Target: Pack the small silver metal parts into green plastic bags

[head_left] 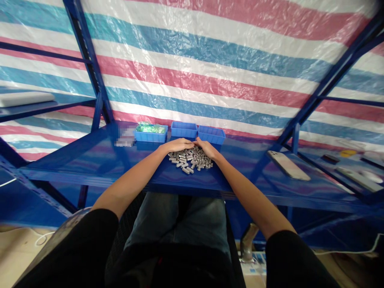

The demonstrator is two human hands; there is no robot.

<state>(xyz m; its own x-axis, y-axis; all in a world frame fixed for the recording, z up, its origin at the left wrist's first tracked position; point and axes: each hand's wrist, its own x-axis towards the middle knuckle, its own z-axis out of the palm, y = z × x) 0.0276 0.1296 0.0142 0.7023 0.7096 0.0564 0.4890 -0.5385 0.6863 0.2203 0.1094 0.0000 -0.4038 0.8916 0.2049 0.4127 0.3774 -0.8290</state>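
A heap of small silver metal cylinders (192, 159), mixed with shorter pieces, lies on the blue tabletop in front of me. My left hand (179, 145) lies along the heap's far left side, fingers stretched out and pointing right. Along its far right side is my right hand (206, 147), fingers extended toward the left hand. The fingertips of both hands meet or nearly meet behind the heap. Both palms face the metal pieces and cup round them without gripping any that I can make out.
Behind my hands stand two blue bins (184, 130) (211, 135). Left of them, another blue bin (151, 135) holds green-and-clear plastic packaging. A pale smartphone (288, 165) lies on the right. Blue rack posts (97, 76) frame the bench (240, 172), before a striped plastic sheet (195, 60).
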